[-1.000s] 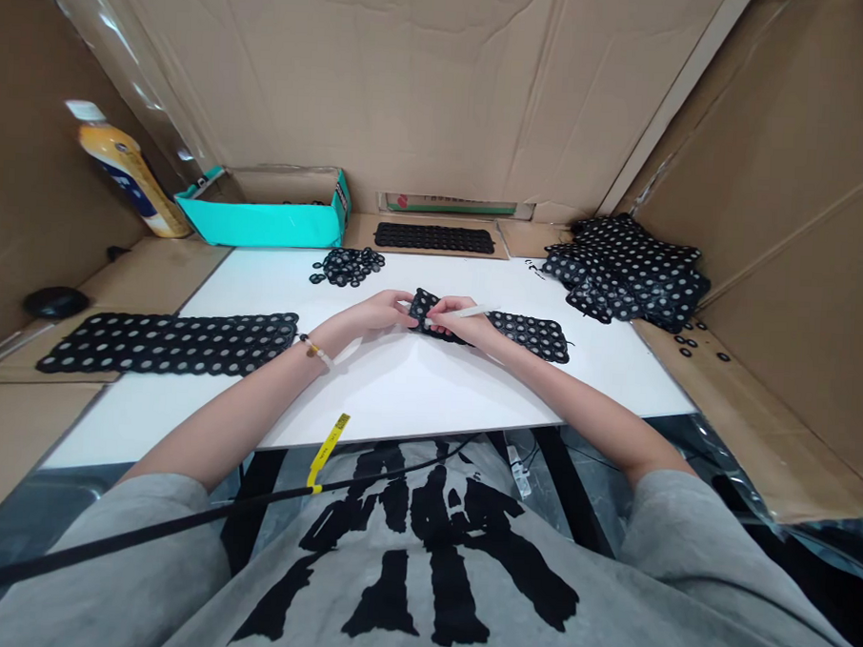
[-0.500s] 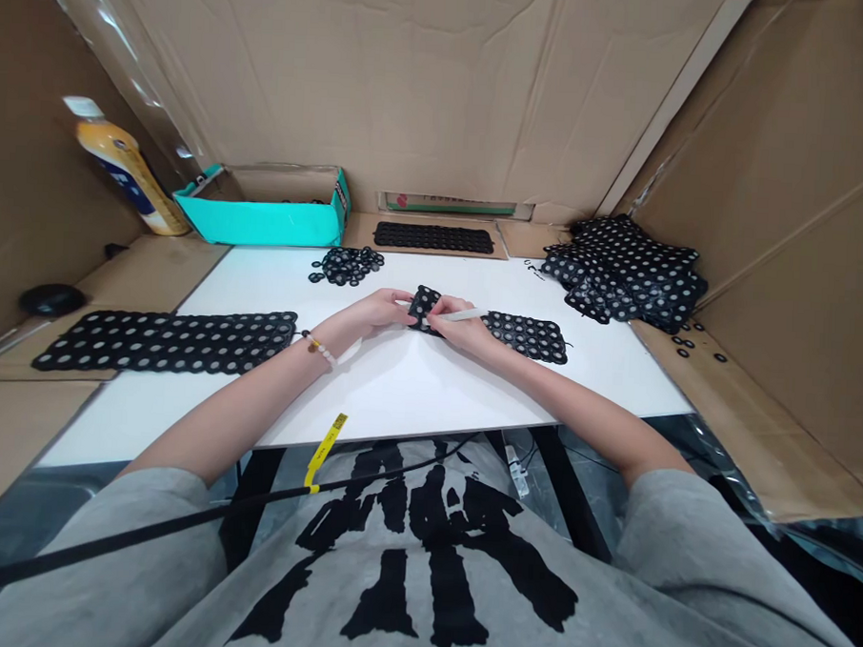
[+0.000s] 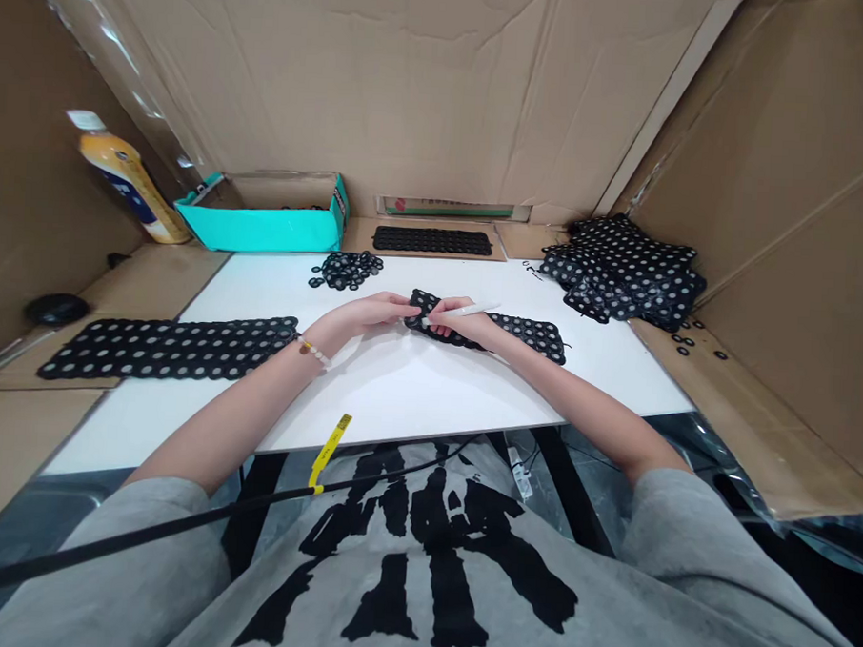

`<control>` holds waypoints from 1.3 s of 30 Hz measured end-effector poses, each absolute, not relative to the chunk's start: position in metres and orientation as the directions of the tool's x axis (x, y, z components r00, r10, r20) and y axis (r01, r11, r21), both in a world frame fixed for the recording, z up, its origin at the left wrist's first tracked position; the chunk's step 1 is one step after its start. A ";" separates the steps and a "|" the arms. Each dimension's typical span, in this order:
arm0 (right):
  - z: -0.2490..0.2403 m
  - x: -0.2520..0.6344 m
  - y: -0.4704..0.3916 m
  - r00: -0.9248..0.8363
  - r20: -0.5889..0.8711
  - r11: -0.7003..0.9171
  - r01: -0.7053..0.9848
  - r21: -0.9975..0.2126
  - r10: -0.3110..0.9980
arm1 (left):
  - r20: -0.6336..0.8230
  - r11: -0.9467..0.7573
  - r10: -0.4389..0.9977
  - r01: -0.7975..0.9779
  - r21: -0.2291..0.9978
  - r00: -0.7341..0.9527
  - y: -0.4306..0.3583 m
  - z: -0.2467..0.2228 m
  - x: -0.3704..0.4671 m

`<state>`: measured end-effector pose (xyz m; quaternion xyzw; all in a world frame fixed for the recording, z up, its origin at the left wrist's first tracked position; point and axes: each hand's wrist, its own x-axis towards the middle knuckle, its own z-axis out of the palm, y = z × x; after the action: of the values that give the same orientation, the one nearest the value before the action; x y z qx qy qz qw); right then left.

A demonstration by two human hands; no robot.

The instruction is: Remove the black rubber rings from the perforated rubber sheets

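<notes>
A black strip of joined rings (image 3: 538,339) lies in the middle of the white table, rows of pale centres showing through it. My left hand (image 3: 377,309) pinches its left end between thumb and fingers. In my right hand (image 3: 467,320) is a slim white pen-like tool (image 3: 481,308), gripped as one holds a pen. Its tip points down and left at the strip's left end, close to my left fingertips. My right hand and wrist cover the middle of the strip. Whether the tip goes into a ring is too small to tell.
Loose black rings (image 3: 346,269) are heaped behind my left hand. A longer ring panel (image 3: 173,346) lies left, another (image 3: 433,240) at the back. Stacked panels (image 3: 624,270) fill the back right. A turquoise box (image 3: 264,228), a bottle (image 3: 127,177) and cardboard walls (image 3: 442,86) surround the table.
The tool's rear end has swung slightly up and right. More of the strip's middle shows below my right hand. The whole view has shifted a little.
</notes>
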<state>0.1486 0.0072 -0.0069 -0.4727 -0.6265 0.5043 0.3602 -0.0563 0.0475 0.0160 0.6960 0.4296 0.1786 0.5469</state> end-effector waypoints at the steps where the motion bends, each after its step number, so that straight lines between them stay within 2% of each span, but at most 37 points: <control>1: -0.006 0.148 0.006 -0.322 -0.031 0.037 0.203 -0.978 0.946 | -0.219 -0.055 0.801 0.433 0.900 0.558 0.048 0.016 -0.057; 4: -0.001 0.145 -0.003 -0.424 0.020 0.106 0.180 -0.978 0.906 | -0.230 -0.110 0.810 0.524 0.844 0.539 0.049 0.014 -0.058; 7: 0.002 0.142 -0.012 -0.520 0.087 0.216 0.194 -0.957 0.850 | -0.177 -0.183 0.835 0.566 0.804 0.521 0.048 0.008 -0.056; 9: 0.003 0.143 -0.014 -0.476 0.078 0.219 0.246 -0.944 0.876 | -0.138 -0.204 0.840 0.542 0.815 0.525 0.046 0.005 -0.054; 13: -0.002 0.148 -0.006 -0.173 0.068 0.129 0.376 -0.917 0.983 | -0.154 -0.164 0.843 0.519 0.839 0.516 0.046 0.002 -0.052; 15: -0.006 0.149 0.000 -0.101 0.032 0.070 0.394 -0.917 0.994 | -0.169 -0.165 0.841 0.540 0.826 0.515 0.047 0.003 -0.053; 18: -0.011 0.150 0.004 -0.120 0.007 0.052 0.375 -0.926 0.993 | -0.157 -0.174 0.828 0.513 0.841 0.538 0.046 0.005 -0.054; 21: -0.013 0.149 0.004 -0.156 0.032 0.088 0.365 -0.927 0.987 | -0.090 -0.177 0.824 0.406 0.896 0.559 0.041 0.006 -0.051; 25: -0.013 0.148 0.004 -0.150 0.032 0.088 0.378 -0.921 0.988 | -0.058 -0.152 0.851 0.349 0.925 0.523 0.036 0.003 -0.046; 32: -0.013 0.147 0.003 -0.160 0.039 0.096 0.366 -0.926 0.986 | -0.160 0.032 0.856 0.257 0.966 0.492 0.039 -0.001 -0.046; 39: -0.008 0.142 -0.004 -0.185 0.140 0.219 0.534 -0.817 0.973 | -0.207 0.095 0.838 0.239 0.966 0.505 0.046 -0.007 -0.048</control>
<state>0.1424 -0.0039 -0.0080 -0.5374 -0.7008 0.3185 0.3444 -0.0480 0.0465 -0.0069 0.6248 0.4309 0.2490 0.6017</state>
